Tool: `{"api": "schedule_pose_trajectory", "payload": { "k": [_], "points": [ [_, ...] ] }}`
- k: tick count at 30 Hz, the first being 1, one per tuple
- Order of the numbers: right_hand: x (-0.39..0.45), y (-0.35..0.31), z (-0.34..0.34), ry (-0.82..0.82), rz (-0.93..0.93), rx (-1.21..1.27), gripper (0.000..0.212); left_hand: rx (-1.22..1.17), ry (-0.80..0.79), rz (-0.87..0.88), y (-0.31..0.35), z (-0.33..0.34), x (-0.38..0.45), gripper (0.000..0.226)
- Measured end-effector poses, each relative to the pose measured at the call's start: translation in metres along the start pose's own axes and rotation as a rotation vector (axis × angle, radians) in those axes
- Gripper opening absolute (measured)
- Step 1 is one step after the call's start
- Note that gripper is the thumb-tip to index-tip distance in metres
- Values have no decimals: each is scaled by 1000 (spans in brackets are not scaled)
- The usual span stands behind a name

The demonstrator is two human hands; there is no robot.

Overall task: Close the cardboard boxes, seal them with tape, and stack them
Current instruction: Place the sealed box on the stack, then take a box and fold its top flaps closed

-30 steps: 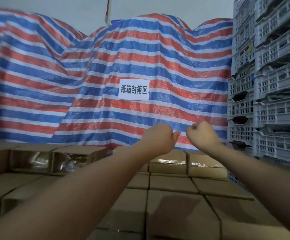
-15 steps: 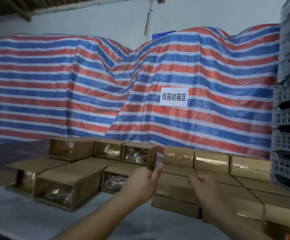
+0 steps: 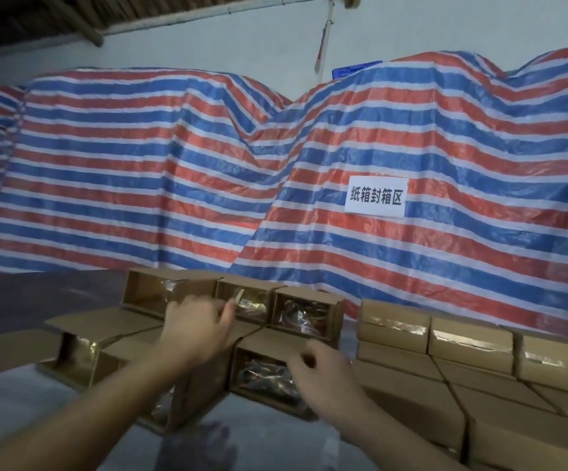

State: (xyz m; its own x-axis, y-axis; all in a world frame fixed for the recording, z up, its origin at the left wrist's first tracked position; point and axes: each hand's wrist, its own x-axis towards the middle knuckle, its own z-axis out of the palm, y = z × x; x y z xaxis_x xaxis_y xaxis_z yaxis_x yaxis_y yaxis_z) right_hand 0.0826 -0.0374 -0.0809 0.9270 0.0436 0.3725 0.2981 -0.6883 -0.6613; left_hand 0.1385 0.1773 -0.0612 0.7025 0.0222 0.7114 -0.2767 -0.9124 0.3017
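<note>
Open cardboard boxes (image 3: 304, 311) are laid on their sides at the middle of the bench (image 3: 21, 413), their openings turned toward the near side. Sealed boxes (image 3: 469, 341) are stacked to the right. The left hand (image 3: 197, 326) is held above the open boxes, its fingers loosely curled, nothing gripped. The right hand (image 3: 323, 375) is held before the nearest open box (image 3: 262, 368); whether anything is pinched cannot be told. A striped tarp (image 3: 445, 158) is hung far behind.

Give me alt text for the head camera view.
Two bare hands, left hand and right hand, reach toward open cardboard boxes lying on their sides; taped boxes sit stacked at right, before a striped tarp bearing a paper sign.
</note>
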Motion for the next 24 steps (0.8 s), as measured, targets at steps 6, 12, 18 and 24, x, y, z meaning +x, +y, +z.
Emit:
{"api": "schedule_pose_trajectory", "payload": {
  "k": [6, 12, 18, 24],
  "points": [
    [145, -53, 71, 0, -239, -176, 85, 460, -39, -68, -108, 30, 118, 59],
    [252, -66, 130, -44, -231, -256, 92, 788, -96, 14, -170, 74, 185, 91],
    [296, -43, 157, -111, -171, -245, 94, 652, -234, 21, -191, 97, 214, 33],
    [288, -67, 166, -178, -184, -22, 112, 490, -136, 37, -176, 63, 208, 18]
  ]
}}
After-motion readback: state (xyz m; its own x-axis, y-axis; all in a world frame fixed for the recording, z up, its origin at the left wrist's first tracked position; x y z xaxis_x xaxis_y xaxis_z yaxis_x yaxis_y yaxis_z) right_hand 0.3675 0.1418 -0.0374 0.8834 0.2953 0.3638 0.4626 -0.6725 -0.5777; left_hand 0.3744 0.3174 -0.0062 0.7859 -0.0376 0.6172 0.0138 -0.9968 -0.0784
